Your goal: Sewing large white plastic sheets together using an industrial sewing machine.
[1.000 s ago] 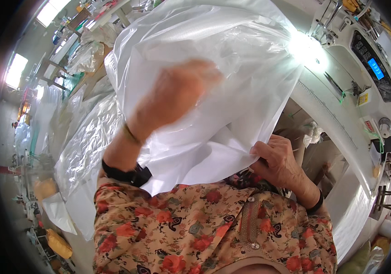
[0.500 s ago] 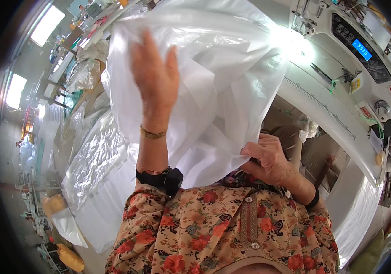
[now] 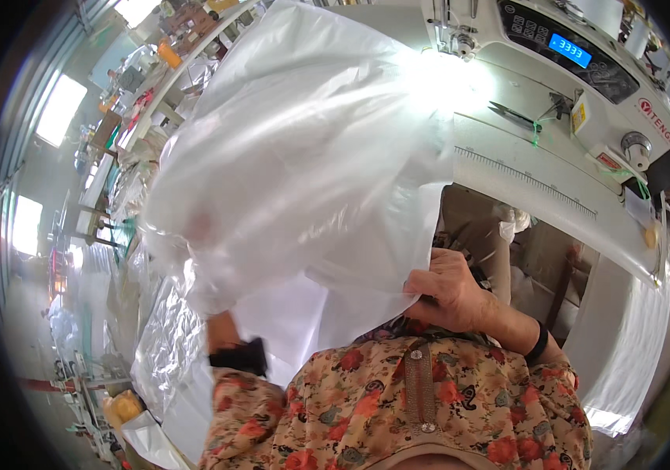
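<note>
A large white translucent plastic sheet (image 3: 296,157) spreads from the sewing machine (image 3: 570,55) down to my lap. Its lower right edge is pinched in my right hand (image 3: 451,291), which is closed with the thumb on top. My left hand (image 3: 200,225) is under or behind the sheet; only a dim, blurred patch of it shows through, so its fingers cannot be made out. Below the sheet my left wrist comes out with a dark band (image 3: 241,357). By the machine's bright lamp the sheet's upper right part lies near the needle area.
On the machine bed lie dark thread snips (image 3: 515,116) beside a printed ruler scale (image 3: 527,178). More crumpled clear plastic (image 3: 166,329) is heaped at the left. White material (image 3: 624,352) hangs at the right below the table edge. A cluttered shelf (image 3: 166,102) stands far left.
My left hand has gone from above the sheet to under or behind it, lower and to the left. The sheet has billowed left over it. My right hand keeps its pinch. The view has shifted.
</note>
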Available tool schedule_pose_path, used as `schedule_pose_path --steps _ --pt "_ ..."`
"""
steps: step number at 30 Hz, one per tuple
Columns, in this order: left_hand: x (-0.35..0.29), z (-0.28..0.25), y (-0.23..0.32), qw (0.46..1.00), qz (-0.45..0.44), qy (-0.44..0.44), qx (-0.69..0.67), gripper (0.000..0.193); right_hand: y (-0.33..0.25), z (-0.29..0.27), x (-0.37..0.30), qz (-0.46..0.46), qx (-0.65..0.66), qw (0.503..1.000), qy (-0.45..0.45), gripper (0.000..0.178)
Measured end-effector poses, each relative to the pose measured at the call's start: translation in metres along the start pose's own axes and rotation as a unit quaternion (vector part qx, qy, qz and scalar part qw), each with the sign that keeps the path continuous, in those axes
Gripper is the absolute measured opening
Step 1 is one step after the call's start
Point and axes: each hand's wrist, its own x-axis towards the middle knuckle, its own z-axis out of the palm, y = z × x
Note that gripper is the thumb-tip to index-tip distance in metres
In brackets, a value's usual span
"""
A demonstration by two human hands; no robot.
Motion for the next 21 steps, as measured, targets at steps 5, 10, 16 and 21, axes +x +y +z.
schedule_pose_path --steps 5,10,16,21 --pt "-0.015 -0.031 -0.063 0.992 -0.094 -0.017 0.085 0.034 0.008 0.003 0.007 0.003 0.003 1.000 0.028 0.030" --pt "-0.028 -0.008 -0.075 0.988 -0.107 -0.055 0.097 0.033 0.009 0.002 0.011 0.007 -0.002 0.997 0.072 0.029" --pt "-0.041 0.041 -0.059 0.985 -0.103 -0.105 0.093 0.032 0.004 -0.006 0.009 0.033 -0.036 0.996 0.080 0.021" --pt "-0.025 0.043 -0.072 0.986 -0.100 -0.095 0.097 0.031 -0.001 -0.013 0.011 0.035 -0.041 0.994 0.100 0.017"
